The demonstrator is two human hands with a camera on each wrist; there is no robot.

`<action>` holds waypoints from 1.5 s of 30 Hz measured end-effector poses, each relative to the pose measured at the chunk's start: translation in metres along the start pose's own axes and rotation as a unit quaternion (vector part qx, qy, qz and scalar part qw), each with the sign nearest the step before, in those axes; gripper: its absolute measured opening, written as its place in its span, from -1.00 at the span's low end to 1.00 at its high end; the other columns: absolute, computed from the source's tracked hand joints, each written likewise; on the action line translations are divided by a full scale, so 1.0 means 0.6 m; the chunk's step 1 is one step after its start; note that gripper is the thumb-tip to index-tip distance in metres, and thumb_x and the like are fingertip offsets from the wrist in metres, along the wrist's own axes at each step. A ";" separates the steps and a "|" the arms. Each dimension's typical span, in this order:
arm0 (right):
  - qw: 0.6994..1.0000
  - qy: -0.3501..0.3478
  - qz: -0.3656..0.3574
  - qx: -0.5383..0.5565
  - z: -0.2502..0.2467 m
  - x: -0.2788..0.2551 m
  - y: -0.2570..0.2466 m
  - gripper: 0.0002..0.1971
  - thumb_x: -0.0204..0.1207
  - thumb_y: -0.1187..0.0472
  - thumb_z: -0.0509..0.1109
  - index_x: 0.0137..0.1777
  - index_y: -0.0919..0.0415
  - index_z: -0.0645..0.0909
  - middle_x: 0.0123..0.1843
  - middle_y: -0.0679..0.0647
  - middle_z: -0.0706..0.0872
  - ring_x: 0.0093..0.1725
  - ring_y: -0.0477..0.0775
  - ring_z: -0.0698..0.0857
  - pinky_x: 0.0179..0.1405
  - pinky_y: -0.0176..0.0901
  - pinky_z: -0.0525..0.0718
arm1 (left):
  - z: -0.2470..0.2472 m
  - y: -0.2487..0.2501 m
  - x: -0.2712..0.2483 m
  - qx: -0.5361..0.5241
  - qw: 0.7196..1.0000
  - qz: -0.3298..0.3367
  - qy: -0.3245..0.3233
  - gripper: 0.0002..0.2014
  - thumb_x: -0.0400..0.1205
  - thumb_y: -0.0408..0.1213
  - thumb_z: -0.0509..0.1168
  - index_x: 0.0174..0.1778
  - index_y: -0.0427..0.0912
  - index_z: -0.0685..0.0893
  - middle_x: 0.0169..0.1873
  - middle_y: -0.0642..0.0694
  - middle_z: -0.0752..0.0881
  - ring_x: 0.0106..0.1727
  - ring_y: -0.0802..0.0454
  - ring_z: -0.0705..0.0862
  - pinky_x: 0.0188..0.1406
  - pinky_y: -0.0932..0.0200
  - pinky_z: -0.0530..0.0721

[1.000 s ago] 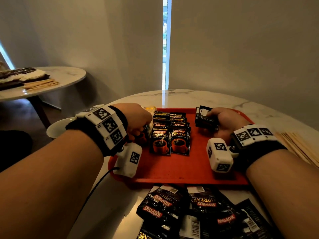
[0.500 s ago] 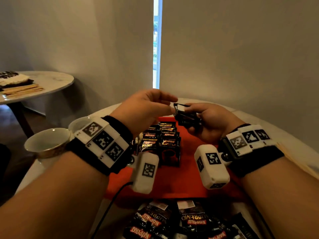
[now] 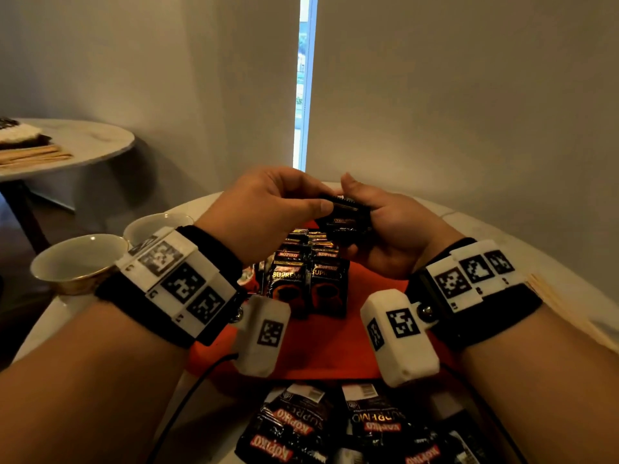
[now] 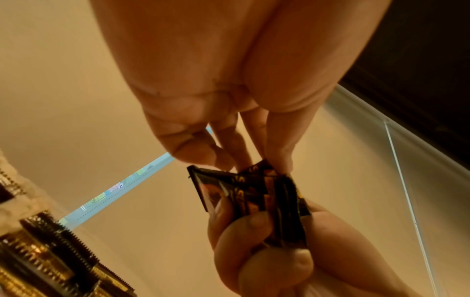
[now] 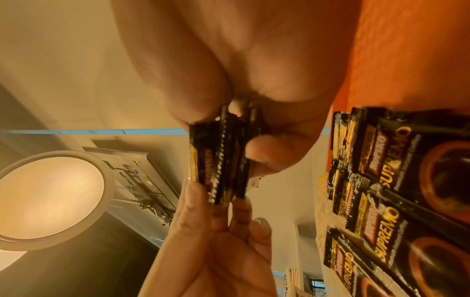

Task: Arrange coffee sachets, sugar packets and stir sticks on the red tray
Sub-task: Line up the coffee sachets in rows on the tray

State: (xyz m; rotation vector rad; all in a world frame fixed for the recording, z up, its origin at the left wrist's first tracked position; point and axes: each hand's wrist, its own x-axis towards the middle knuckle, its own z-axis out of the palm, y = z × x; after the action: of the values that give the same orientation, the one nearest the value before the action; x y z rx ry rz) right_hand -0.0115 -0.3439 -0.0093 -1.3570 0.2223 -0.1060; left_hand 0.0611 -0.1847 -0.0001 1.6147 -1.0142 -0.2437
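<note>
Gripping one sachet bundle, both hands, left and right, hover over two sachet rows.

The coffee sachets laid in rows at the far left part of the red tray read "KOPIKO" and "SUPREMO" in gold (sharpest in the right wrist view). The loose sachets off the tray's near edge carry the same two words, seen upside down. Lettering on the held sachets is only partly legible: "SUPR...".
</note>
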 end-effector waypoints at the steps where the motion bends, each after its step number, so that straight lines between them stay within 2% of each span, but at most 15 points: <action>1: 1.000 0.001 0.000 -0.001 0.001 -0.001 0.000 -0.46 0.74 -0.21 0.10 0.39 0.22 0.56 -0.23 0.08 0.73 -0.36 -0.03 0.67 -0.62 -0.28 0.47 | -0.001 0.001 -0.001 0.000 1.000 0.006 0.008 -0.88 0.62 -0.41 0.41 -0.09 -0.09 0.79 -0.36 0.14 0.81 -0.36 0.35 0.70 -0.34 0.49 0.58; 4: 1.000 -0.002 0.005 0.009 0.004 -0.001 0.000 -0.31 0.64 -0.41 0.00 0.25 0.18 0.63 -0.30 0.07 0.75 -0.42 -0.05 0.69 -0.62 -0.30 0.49 | -0.006 0.001 -0.002 0.005 0.999 0.011 0.040 -0.89 0.62 -0.32 0.42 -0.12 0.00 0.77 -0.30 0.12 0.82 -0.33 0.32 0.68 -0.37 0.42 0.61; 7: 0.999 0.007 -0.003 0.032 0.004 0.004 0.004 -0.22 0.60 -0.46 -0.03 0.39 0.18 0.59 -0.29 0.06 0.76 -0.45 -0.06 0.69 -0.61 -0.32 0.49 | -0.006 -0.001 -0.002 -0.013 0.997 0.001 0.076 -0.92 0.61 -0.28 0.42 -0.14 0.02 0.77 -0.33 0.12 0.78 -0.32 0.24 0.65 -0.34 0.29 0.68; 11: 0.998 0.028 -0.010 0.055 0.003 0.006 0.007 -0.33 0.61 -0.40 0.07 0.24 0.20 0.61 -0.33 0.08 0.74 -0.47 -0.04 0.67 -0.58 -0.34 0.51 | -0.006 0.000 -0.001 -0.069 0.988 0.009 0.136 -0.91 0.61 -0.31 0.44 -0.15 0.00 0.76 -0.26 0.04 0.78 -0.21 0.09 0.66 -0.34 0.20 0.67; 14: 0.999 0.017 -0.009 0.050 0.002 0.003 0.009 -0.55 0.72 -0.19 0.17 0.12 0.20 0.64 -0.30 0.06 0.74 -0.41 -0.05 0.69 -0.41 -0.24 0.56 | -0.010 0.000 0.001 -0.130 0.973 0.029 0.187 -0.88 0.62 -0.35 0.43 -0.16 -0.03 0.73 -0.25 0.03 0.78 -0.23 0.10 0.66 -0.42 0.26 0.61; 16: 0.998 0.021 -0.020 0.047 0.001 0.001 0.009 -0.72 0.75 0.06 0.22 0.22 0.23 0.63 -0.21 0.08 0.76 -0.31 -0.01 0.74 -0.25 -0.16 0.64 | -0.015 0.001 0.002 -0.151 0.962 0.045 0.222 -0.90 0.63 -0.34 0.42 -0.13 -0.04 0.72 -0.27 0.06 0.78 -0.28 0.15 0.65 -0.45 0.30 0.58; 18: 0.997 0.035 -0.035 0.053 -0.004 0.001 0.005 -0.79 0.72 0.23 0.26 0.24 0.28 0.62 -0.15 0.13 0.79 -0.28 0.02 0.80 -0.32 -0.16 0.77 | -0.020 0.000 0.003 -0.162 0.953 0.046 0.251 -0.92 0.64 -0.31 0.41 -0.11 -0.01 0.71 -0.24 0.06 0.79 -0.28 0.16 0.66 -0.47 0.27 0.59; 20: 0.995 0.048 -0.049 0.068 -0.009 -0.001 -0.001 -0.83 0.68 0.31 0.28 0.18 0.33 0.63 -0.17 0.17 0.80 -0.31 0.04 0.82 -0.44 -0.21 0.74 | -0.026 -0.003 0.004 -0.164 0.948 0.036 0.271 -0.93 0.66 -0.28 0.40 -0.08 0.01 0.69 -0.18 0.02 0.81 -0.24 0.11 0.72 -0.47 0.23 0.60; 21: 0.994 0.053 -0.061 0.080 -0.013 -0.001 -0.005 -0.79 0.65 0.33 0.30 0.22 0.35 0.62 -0.13 0.19 0.81 -0.25 0.08 0.83 -0.39 -0.18 0.76 | -0.029 -0.004 0.005 -0.161 0.948 0.027 0.275 -0.93 0.67 -0.26 0.39 -0.07 0.02 0.68 -0.13 -0.01 0.82 -0.20 0.08 0.76 -0.45 0.23 0.62; 24: 0.988 0.047 -0.103 0.106 -0.024 -0.002 -0.011 -0.49 0.48 0.32 0.39 0.46 0.36 0.54 0.10 0.28 0.77 0.02 0.26 0.83 0.01 0.11 0.82 | -0.036 -0.010 0.009 -0.162 0.948 -0.005 0.274 -0.94 0.68 -0.26 0.38 -0.05 0.01 0.68 -0.06 -0.06 0.83 -0.18 0.08 0.82 -0.43 0.22 0.64; 26: 0.986 0.012 -0.121 0.111 -0.027 -0.006 -0.013 -0.42 0.45 0.30 0.39 0.50 0.36 0.49 0.16 0.29 0.75 0.10 0.30 0.80 0.23 0.22 0.75 | -0.038 -0.014 0.010 -0.157 0.951 -0.033 0.263 -0.96 0.68 -0.27 0.38 -0.03 -0.03 0.69 -0.06 -0.07 0.83 -0.23 0.09 0.80 -0.45 0.21 0.63; 31: 0.989 -0.077 -0.116 0.059 -0.012 -0.009 -0.007 -0.52 0.51 0.36 0.34 0.45 0.40 0.52 0.17 0.32 0.72 0.15 0.32 0.74 0.22 0.17 0.70 | -0.029 -0.016 0.009 -0.155 0.964 -0.073 0.201 -0.93 0.67 -0.35 0.38 -0.06 -0.08 0.68 -0.12 -0.10 0.82 -0.39 0.10 0.76 -0.54 0.23 0.56; 40: 0.992 -0.004 -0.122 0.032 0.005 -0.001 0.001 -0.56 0.49 0.45 0.36 0.39 0.45 0.55 0.06 0.34 0.77 0.04 0.33 0.79 0.08 0.14 0.79 | -0.031 -0.013 0.004 -0.163 0.969 -0.119 0.143 -0.83 0.64 -0.38 0.41 0.14 -0.23 0.72 -0.15 -0.09 0.81 -0.39 0.16 0.74 -0.55 0.27 0.62; 43: 0.994 -0.014 -0.108 0.032 0.006 0.000 0.003 -0.58 0.40 0.42 0.41 0.29 0.41 0.61 -0.02 0.29 0.81 -0.05 0.26 0.83 -0.06 0.03 0.84 | -0.036 -0.012 0.003 -0.144 0.972 -0.122 0.136 -0.85 0.65 -0.37 0.39 0.12 -0.24 0.73 -0.16 -0.11 0.80 -0.38 0.13 0.74 -0.54 0.26 0.64; 45: 0.994 -0.028 -0.100 0.028 0.006 0.000 0.005 -0.58 0.40 0.42 0.41 0.30 0.42 0.62 0.00 0.30 0.81 -0.04 0.26 0.82 -0.01 0.05 0.84 | -0.041 -0.011 0.002 -0.115 0.977 -0.124 0.134 -0.88 0.65 -0.39 0.38 0.09 -0.23 0.74 -0.19 -0.11 0.79 -0.38 0.13 0.72 -0.51 0.25 0.66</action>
State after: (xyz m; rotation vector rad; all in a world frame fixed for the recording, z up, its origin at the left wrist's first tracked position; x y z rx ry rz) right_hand -0.0110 -0.3400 -0.0116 -1.3227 0.0346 -0.2394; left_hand 0.0806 -0.1685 0.0021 1.5118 -0.5581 -0.2908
